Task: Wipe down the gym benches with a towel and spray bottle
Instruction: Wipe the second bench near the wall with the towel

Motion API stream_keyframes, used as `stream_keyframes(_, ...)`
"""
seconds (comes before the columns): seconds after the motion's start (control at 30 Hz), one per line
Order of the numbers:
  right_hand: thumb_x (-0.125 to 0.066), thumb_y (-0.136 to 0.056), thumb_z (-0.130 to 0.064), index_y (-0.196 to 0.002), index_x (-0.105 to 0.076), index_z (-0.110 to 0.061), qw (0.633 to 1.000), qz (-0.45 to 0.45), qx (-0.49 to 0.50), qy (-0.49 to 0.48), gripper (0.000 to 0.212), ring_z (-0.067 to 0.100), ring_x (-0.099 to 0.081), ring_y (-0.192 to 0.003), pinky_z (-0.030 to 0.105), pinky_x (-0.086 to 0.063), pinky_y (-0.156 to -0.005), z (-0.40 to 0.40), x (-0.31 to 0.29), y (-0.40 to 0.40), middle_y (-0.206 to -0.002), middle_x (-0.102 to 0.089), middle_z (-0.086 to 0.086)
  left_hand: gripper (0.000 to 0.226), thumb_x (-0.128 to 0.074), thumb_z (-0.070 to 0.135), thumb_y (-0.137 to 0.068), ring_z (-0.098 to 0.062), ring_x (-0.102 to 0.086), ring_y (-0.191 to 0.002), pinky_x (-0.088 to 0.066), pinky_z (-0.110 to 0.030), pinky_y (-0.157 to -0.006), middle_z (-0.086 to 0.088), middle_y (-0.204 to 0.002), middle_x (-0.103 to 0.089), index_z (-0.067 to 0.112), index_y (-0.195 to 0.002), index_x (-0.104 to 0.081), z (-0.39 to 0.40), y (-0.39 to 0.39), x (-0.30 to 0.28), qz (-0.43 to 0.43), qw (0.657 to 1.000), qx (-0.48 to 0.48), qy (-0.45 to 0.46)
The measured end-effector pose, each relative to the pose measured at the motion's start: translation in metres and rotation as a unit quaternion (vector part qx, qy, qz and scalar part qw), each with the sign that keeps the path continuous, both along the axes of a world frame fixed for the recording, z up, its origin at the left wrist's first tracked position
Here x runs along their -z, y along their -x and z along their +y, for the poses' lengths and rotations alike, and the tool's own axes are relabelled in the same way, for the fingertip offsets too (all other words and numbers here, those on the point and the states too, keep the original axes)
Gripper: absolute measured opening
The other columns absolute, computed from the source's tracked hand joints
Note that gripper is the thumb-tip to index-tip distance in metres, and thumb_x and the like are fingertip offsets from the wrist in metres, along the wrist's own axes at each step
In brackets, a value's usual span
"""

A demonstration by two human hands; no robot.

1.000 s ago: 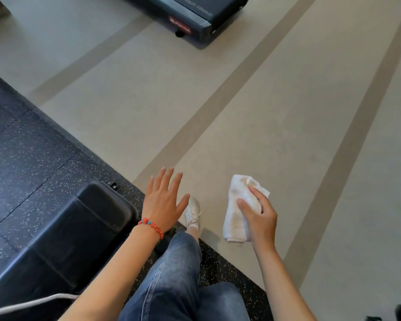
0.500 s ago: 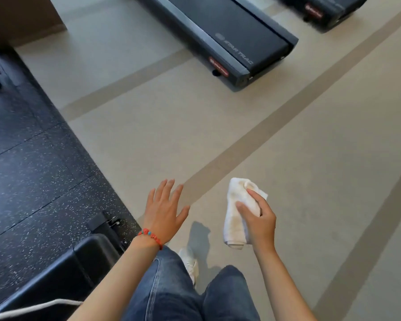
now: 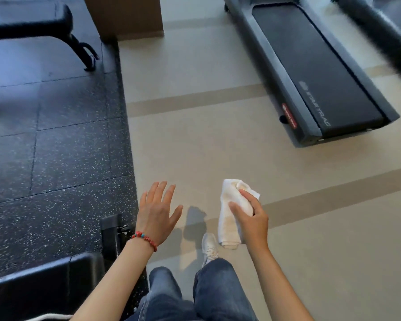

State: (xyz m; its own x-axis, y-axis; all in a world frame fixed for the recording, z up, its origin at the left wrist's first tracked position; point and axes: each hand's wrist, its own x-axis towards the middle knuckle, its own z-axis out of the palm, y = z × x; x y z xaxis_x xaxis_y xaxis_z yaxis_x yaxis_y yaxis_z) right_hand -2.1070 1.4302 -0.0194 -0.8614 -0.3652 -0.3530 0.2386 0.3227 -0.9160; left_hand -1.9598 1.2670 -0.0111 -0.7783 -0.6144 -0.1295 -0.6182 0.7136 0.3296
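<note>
- So the person was on foot between benches, walking along the seam where the black rubber flooring (image 3: 56, 147) met the beige floor (image 3: 310, 228), one white sneaker (image 3: 209, 247) out front.
- Right hand (image 3: 250, 218) was closed around a folded white towel (image 3: 229, 218), thumb and fingers pinching the upper part while the rest hung down. It looked a bit yellowed in spots.
- Left hand (image 3: 156, 214) was wide open, fingers spread, palm down, holding nothing at all. Red bead bracelet (image 3: 145, 238) on that wrist.
- No spray bottle anywhere I could see, so no idea where it was parked.
- One padded black bench (image 3: 33, 295) sat right by their left side at the bottom corner, and another bench (image 3: 30, 22) stood well off at the far end of the rubber mat.
- Two treadmills (image 3: 310, 72) over on the right, not part of the job.
- My read: this was the in-between step, moving on to a bench, no wiping happening.
- Next move would probably need the bottle in that free left hand, then getting close enough to a pad to lay the towel flat on it.
</note>
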Motion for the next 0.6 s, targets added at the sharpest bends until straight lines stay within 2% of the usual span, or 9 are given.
stream_keyframes(0.07,-0.073,-0.076,-0.016,-0.100,-0.064,-0.042,0.999,0.011,-0.037,-0.002,0.037,-0.020,-0.054,-0.082,0.000,-0.041,-0.060,-0.024,-0.003,0.028,-0.096,-0.059,-0.027,0.050,-0.058,0.035,-0.086,-0.044,-0.049,-0.119,-0.040,-0.059,-0.095,-0.026,-0.125,-0.056,-0.001,-0.120,-0.058,-0.014,0.019,-0.003,0.004,0.999,-0.037,0.004)
stream_keyframes(0.13,-0.072,-0.077,-0.016,-0.104,-0.064,-0.039,0.996,0.019,-0.084,-0.004,0.036,-0.019,-0.054,-0.081,-0.001,-0.041,-0.060,-0.051,-0.009,0.054,-0.096,-0.059,-0.025,0.055,-0.042,0.040,-0.085,-0.044,-0.051,-0.117,-0.042,-0.058,-0.093,-0.025,-0.122,-0.058,-0.001,-0.117,-0.059,-0.028,0.036,-0.010,0.013,0.997,-0.070,0.007)
stream_keyframes(0.2,-0.072,-0.077,-0.015,-0.104,-0.064,-0.038,0.993,0.015,-0.113,-0.001,0.036,-0.018,-0.054,-0.080,0.000,-0.042,-0.059,-0.079,-0.012,0.076,-0.097,-0.059,-0.024,0.059,-0.036,0.041,-0.083,-0.044,-0.052,-0.116,-0.042,-0.058,-0.092,-0.025,-0.120,-0.059,-0.001,-0.116,-0.060,-0.044,0.052,-0.015,0.018,0.995,-0.096,0.004)
stream_keyframes(0.3,-0.072,-0.077,-0.014,-0.102,-0.064,-0.038,0.989,0.022,-0.145,-0.002,0.036,-0.018,-0.055,-0.081,0.001,-0.042,-0.059,-0.123,-0.014,0.098,-0.096,-0.059,-0.025,0.060,-0.035,0.042,-0.083,-0.043,-0.052,-0.117,-0.041,-0.059,-0.093,-0.024,-0.122,-0.059,-0.001,-0.117,-0.060,-0.075,0.068,-0.018,0.021,0.991,-0.133,0.001)
stream_keyframes(0.5,-0.071,-0.078,-0.019,-0.095,-0.060,-0.051,0.978,0.032,-0.208,-0.013,0.037,-0.020,-0.053,-0.080,-0.002,-0.038,-0.059,-0.242,-0.013,0.139,-0.093,-0.059,-0.026,0.062,-0.031,0.044,-0.085,-0.041,-0.048,-0.122,-0.036,-0.058,-0.098,-0.023,-0.127,-0.055,0.001,-0.122,-0.057,-0.179,0.104,-0.010,0.035,0.984,-0.173,0.015)
stream_keyframes(0.6,-0.072,-0.077,-0.020,-0.096,-0.062,-0.049,0.978,0.040,-0.203,-0.002,0.037,-0.019,-0.053,-0.080,-0.002,-0.038,-0.059,-0.314,-0.012,0.158,-0.094,-0.060,-0.026,0.054,-0.041,0.040,-0.088,-0.040,-0.045,-0.124,-0.034,-0.058,-0.100,-0.022,-0.129,-0.054,0.002,-0.123,-0.056,-0.247,0.120,-0.004,0.043,0.983,-0.178,0.026)
